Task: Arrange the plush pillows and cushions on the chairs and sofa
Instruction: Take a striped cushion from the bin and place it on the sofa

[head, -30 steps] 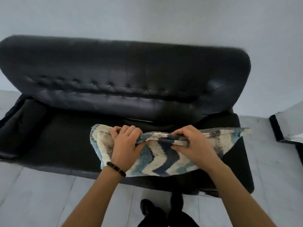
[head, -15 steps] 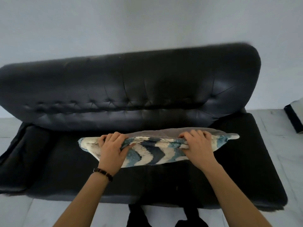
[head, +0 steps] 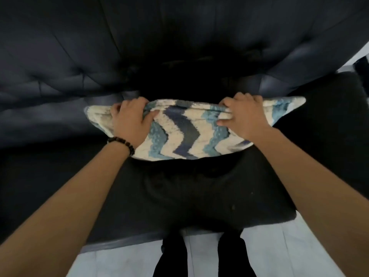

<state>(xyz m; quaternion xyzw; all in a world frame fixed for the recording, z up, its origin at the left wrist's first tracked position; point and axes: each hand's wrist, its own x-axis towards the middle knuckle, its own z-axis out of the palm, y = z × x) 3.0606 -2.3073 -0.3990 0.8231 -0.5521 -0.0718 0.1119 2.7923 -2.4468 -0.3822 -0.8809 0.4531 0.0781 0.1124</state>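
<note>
A plush cushion (head: 187, 132) with white, light-blue and navy zigzag stripes rests on the seat of a black leather sofa (head: 60, 62), close to the tufted backrest. My left hand (head: 131, 120), with a dark bead bracelet at the wrist, grips the cushion's upper left edge. My right hand (head: 243, 114) grips its upper right edge. Both arms reach forward over the seat. The cushion's lower edge touches the dark seat pad (head: 199, 196).
Pale floor tiles (head: 279, 252) show in front of the sofa, with my dark-trousered legs (head: 201, 256) standing against its front edge. A strip of pale floor and a dark object (head: 361, 66) appear at the far right past the sofa's end.
I have leaned in much closer, so the sofa now fills the view. Both hands have carried the cushion back toward the backrest and down onto the seat.
</note>
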